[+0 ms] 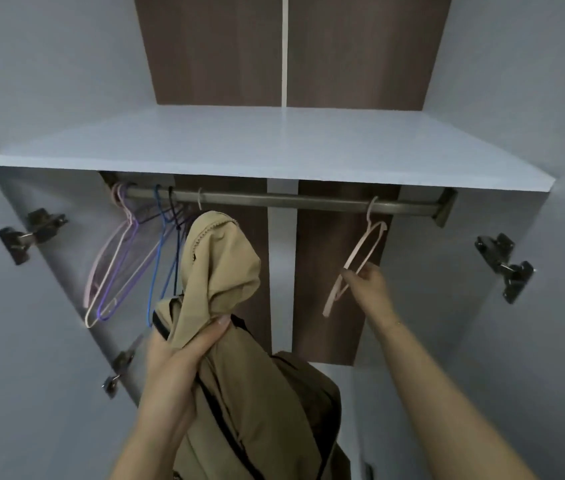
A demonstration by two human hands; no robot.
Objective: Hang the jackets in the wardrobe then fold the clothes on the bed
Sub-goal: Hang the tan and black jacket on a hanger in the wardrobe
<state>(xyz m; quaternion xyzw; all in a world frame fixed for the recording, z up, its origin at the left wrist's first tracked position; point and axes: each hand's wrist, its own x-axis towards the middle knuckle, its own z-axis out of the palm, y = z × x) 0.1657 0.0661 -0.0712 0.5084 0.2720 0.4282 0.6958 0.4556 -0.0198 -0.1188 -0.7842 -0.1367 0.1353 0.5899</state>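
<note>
Person stands at open wardrobe (66, 81), looking up under the shelf (239, 147). Left hand (177, 362) grips a bunch of the tan jacket (239, 393), fingers and thumb curled tight round the fabric near what looks like the hood/collar; rest of jacket hangs down btwn the arms, black zip line visible. Jacket not on any hanger yet, not on the rail (308, 201).

Right hand (367, 285) is up at the pink hanger (357, 261) hooked on the rail's right part. Fingertips pinch its lower arm, hand otherwise fairly loose, not a full fist. Hanger tilts toward the hand, hook over the rail.

Spare hangers (125, 265) (pink, purple, blue, dark) bunched at rail's left end, well apart from the pink one. A small white hook sits on the rail above the jacket; can't tell what it belongs to.

Step in hand, my read: take pink hanger off rail, then dress the jacket on it. To do well: lift hook up and clear before pulling, not yank sideways. Find collar w/ left hand first, as jacket is bunched and shoulders aren't sorted. Feed one hanger arm per shoulder, keep zip side facing front, then rehook in the free mid-rail gap. Risk: thin hanger flexes, fabric slides off one side.

Brands/labels/writing: none readable on jacket, hangers or wardrobe. Hinges (32, 233) show no markings.
</note>
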